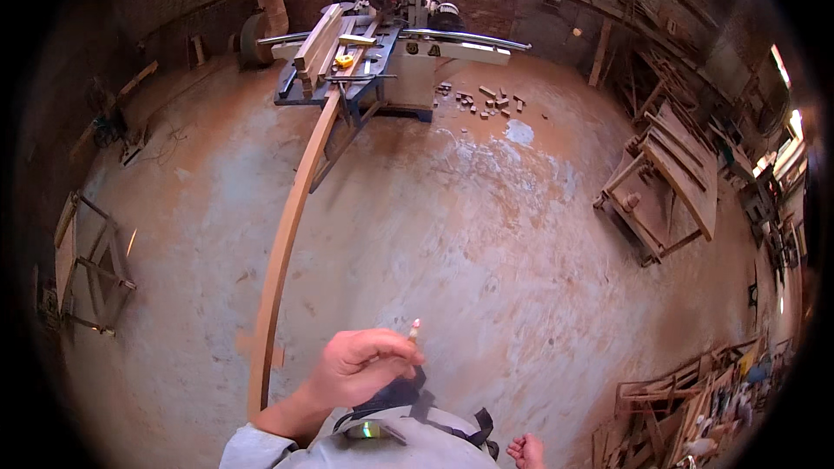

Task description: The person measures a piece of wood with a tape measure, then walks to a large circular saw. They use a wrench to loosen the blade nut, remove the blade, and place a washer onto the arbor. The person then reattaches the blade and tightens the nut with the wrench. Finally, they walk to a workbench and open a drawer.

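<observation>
My left hand point(360, 366) is raised in front of my chest, fingers closed around a pencil point(414, 330) whose reddish tip points up. Only part of my right hand point(526, 451) shows at the lower edge; its fingers are curled and I see nothing in it. A long thin wooden plank point(287, 243) runs from just left of my left forearm across the dusty floor up to a woodworking machine point(395, 43) at the far end. Neither hand touches the plank.
Timber pieces and a yellow tape measure point(345, 60) lie on the machine's table. Small wood offcuts point(488, 101) are scattered on the floor beside it. Wooden frames point(669, 182) stand at the right, another frame point(87, 269) at the left, stacked woodwork point(686, 404) at the lower right.
</observation>
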A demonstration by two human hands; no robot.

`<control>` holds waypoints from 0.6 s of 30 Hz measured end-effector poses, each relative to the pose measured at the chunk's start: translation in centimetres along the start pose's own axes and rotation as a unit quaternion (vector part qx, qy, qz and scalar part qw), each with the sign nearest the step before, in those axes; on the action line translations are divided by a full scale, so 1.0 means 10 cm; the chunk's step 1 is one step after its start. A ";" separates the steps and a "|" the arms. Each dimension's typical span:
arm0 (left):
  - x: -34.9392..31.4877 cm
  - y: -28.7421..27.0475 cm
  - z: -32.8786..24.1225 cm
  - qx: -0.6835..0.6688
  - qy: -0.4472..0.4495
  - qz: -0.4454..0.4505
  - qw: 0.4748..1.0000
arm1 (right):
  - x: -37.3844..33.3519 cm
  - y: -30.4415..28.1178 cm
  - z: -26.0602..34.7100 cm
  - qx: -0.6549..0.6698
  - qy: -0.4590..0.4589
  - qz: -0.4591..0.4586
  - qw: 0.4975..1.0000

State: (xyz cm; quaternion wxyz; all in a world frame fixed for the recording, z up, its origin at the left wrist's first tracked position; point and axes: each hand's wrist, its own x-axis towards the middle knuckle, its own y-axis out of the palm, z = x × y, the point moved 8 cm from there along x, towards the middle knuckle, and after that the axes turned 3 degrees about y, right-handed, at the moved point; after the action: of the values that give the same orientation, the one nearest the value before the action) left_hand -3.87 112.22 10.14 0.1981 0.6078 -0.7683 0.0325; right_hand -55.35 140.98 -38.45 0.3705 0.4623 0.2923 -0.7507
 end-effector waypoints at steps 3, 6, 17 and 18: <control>0.65 -0.24 0.08 -0.002 -0.036 -0.042 0.998 | 0.33 0.45 0.26 -0.067 0.043 0.028 0.996; 1.26 -0.56 0.18 0.010 -0.044 -0.037 0.998 | 0.93 0.81 0.52 -0.070 0.114 0.189 0.973; 3.04 -1.90 1.36 0.098 -0.120 -0.245 0.957 | 1.33 3.48 3.67 -0.257 0.039 0.045 0.965; 3.25 -2.03 1.41 0.100 -0.135 -0.277 0.946 | 1.57 3.71 4.00 -0.271 0.026 0.058 0.961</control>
State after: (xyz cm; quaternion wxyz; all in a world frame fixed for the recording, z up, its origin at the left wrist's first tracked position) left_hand 5.66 72.94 4.48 0.0313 0.8121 -0.5820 -0.0292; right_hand -48.46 84.64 -40.21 0.5170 0.3802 0.4667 -0.6086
